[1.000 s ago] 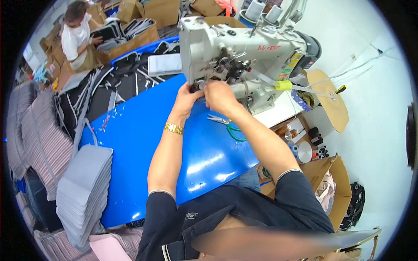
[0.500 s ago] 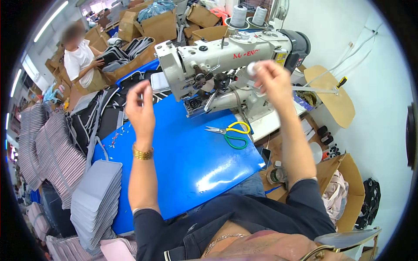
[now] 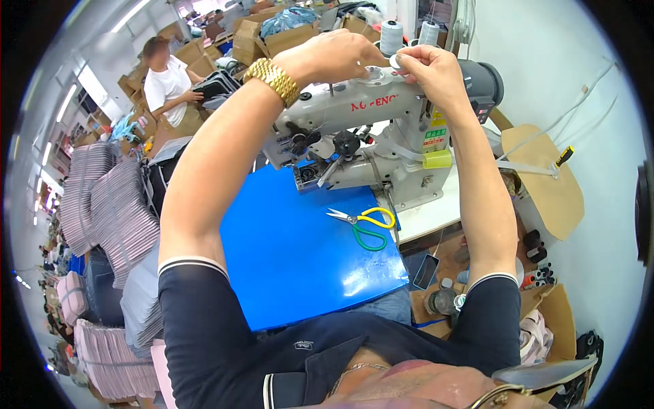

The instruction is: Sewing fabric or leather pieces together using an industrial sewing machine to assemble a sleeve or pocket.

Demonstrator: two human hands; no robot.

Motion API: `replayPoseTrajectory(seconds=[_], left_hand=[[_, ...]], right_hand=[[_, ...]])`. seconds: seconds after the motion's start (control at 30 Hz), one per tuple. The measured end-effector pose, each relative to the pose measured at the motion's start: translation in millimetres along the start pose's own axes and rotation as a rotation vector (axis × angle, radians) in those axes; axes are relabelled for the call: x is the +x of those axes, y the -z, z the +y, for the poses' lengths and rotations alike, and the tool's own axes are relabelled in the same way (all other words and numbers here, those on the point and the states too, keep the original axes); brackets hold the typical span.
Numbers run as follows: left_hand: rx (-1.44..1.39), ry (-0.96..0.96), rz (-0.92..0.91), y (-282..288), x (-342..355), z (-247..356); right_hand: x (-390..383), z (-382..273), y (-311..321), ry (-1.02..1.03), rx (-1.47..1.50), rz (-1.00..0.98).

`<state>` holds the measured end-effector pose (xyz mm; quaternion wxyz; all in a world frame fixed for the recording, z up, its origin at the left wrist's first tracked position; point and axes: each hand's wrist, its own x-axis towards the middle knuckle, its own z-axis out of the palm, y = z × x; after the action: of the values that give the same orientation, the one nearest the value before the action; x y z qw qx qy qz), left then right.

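Above the arm of a grey industrial sewing machine (image 3: 320, 112), both my hands are raised close together. Between thumb and fingertips of my right hand (image 3: 436, 73) is a small white disc (image 3: 394, 62), bobbin-like in size. My left hand (image 3: 334, 58) reaches across from the left, its fingers drawn together just beside the disc; whatever they pinch is too small to make out. Two white thread cones (image 3: 392, 39) stand behind the hands. Below, scissors (image 3: 352, 219) with one yellow and one green handle lie spread on the blue tabletop (image 3: 286, 273).
Striped fabric bundles (image 3: 122, 215) and a grey stack (image 3: 142, 307) crowd the left side. A person in a white shirt (image 3: 163, 88) stands at the far left. A phone (image 3: 426, 271), a jar (image 3: 441, 301) and an open carton (image 3: 562, 313) are on the right.
My left hand has swung right and up, over the machine to the white disc. The right hand has risen slightly, still holding the disc. The view has shifted a little.
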<state>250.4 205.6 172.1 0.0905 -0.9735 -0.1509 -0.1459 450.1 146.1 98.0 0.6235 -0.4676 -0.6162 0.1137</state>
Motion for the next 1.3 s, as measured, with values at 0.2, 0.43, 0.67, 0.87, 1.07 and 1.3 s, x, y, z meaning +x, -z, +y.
replayPoseTrajectory(seconds=[0.2, 0.43, 0.67, 0.87, 1.07, 1.3], left_hand=[[0.009, -0.014, -0.214, 7.9, 26.1, -4.6], [0.031, -0.018, -0.276, 7.2, 32.7, -7.4], [-0.289, 0.141, 0.052, 44.6, 24.3, -16.3], [-0.148, -0.063, 0.158, 43.5, 2.5, -14.4], [-0.170, 0.003, 0.151, -3.1, -28.9, -3.2], [-0.050, -0.062, 0.204, -14.2, -28.5, -8.1]], right_hand=[[-1.4, -11.2, 4.6, -0.034, -0.056, -0.108], [-0.4, -9.4, 3.0, 0.033, -0.174, -0.133], [1.4, -12.2, 1.1, 0.009, -0.229, -0.176], [15.7, -18.6, -6.9, 0.045, -0.243, -0.308], [27.6, -11.1, -15.5, 0.018, -0.355, -0.324], [28.9, -14.8, -13.0, -0.111, -0.214, -0.361]])
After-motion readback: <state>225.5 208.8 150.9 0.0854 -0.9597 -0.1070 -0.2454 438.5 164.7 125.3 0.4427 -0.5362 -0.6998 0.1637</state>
